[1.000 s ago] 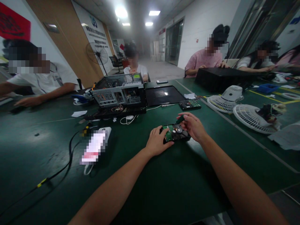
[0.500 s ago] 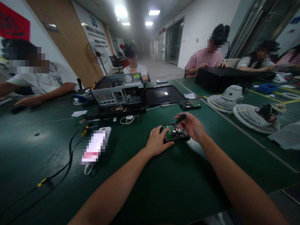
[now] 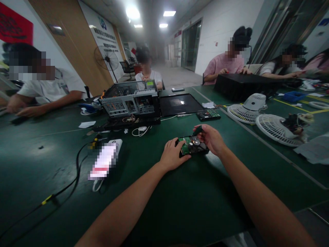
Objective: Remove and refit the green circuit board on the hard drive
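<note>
A hard drive [image 3: 200,147] lies on the green table with its circuit board and round spindle facing up. My left hand [image 3: 174,154] grips its left end, fingers on the far edge and board, thumb along the near edge. My right hand [image 3: 212,140] is closed around a screwdriver [image 3: 197,130] with a dark green handle, held over the drive's right half. The screwdriver's tip is too small and shaded to make out.
A second hard drive [image 3: 208,114] lies beyond my hands. An opened computer case [image 3: 128,104] and black panel [image 3: 180,103] stand behind. Left are a phone [image 3: 105,159] and black cable [image 3: 77,168]; right, white fan parts [image 3: 276,128]. Co-workers sit around the table.
My right hand and the screwdriver have shifted very slightly; my left hand and the hard drive stay in place. At far left a co-worker's hands have come together.
</note>
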The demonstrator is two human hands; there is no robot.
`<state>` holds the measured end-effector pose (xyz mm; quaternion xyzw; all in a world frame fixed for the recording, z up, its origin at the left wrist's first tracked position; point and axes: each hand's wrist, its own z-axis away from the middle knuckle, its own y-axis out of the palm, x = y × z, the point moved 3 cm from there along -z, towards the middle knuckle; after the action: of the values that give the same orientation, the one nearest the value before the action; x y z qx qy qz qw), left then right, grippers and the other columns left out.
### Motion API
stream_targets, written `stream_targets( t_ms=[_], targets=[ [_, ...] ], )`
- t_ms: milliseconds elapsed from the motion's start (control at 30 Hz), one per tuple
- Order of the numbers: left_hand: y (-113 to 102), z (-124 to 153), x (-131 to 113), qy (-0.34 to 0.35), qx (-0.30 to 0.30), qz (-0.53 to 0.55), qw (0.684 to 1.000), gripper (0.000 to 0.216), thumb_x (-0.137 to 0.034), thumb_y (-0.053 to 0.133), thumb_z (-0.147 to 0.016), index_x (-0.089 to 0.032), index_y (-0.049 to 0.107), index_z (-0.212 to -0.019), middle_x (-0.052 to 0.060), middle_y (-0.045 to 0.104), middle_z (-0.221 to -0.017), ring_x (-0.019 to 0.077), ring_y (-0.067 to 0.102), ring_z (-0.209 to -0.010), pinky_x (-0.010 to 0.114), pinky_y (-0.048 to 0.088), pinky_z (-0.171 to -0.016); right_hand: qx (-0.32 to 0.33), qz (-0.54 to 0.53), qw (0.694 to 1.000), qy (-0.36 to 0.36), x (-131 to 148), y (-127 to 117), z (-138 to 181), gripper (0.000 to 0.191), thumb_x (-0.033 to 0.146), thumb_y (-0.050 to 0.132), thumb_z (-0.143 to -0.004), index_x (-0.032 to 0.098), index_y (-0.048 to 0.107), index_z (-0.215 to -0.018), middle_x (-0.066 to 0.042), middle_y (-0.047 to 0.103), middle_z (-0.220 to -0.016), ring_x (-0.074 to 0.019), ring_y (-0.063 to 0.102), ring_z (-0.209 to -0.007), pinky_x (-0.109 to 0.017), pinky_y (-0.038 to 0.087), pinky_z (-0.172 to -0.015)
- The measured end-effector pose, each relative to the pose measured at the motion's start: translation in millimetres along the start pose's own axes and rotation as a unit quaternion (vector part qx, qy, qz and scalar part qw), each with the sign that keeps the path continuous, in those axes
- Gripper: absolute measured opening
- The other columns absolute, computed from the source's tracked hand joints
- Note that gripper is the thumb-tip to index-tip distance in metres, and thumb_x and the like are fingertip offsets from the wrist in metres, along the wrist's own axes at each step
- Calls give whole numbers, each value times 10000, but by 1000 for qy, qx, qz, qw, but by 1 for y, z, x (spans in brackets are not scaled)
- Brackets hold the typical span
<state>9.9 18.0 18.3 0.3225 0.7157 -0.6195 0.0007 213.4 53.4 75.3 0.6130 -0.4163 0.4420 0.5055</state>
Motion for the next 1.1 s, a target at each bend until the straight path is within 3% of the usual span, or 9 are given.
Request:
stream_targets(
  t_ms=[300,533,1100],
  targets=[
    [0,0,0,-1,-2,-2,1000,736,-662,657,-851,-313,462,-1468,115,368,-1554,369,376,-1413,556,320,-1166,20,-6,1000,-14,0,-1,0,192,398,668,-881,208,672,-855,-58,737,-1035,-113,519,-621,-262,366,-519],
    [0,0,1,0,-3,2,1000,746,-666,661,-846,-312,461,-1472,114,372,-1551,372,380,-1410,563,325,-1159,31,-33,999,-3,2,4,2,251,437,682,-866,240,717,-1016,-31,699,-974,-119,550,-612,-268,410,-521],
    [-1,0,0,1,-5,3,1000,742,-654,672,-842,-316,465,-1469,112,383,-1542,374,388,-1402,560,327,-1161,36,-66,997,24,0,5,1,282,457,649,-882,215,725,-1006,-70,734,-1061,-147,598,-692,-297,487,-611]
  ],
)
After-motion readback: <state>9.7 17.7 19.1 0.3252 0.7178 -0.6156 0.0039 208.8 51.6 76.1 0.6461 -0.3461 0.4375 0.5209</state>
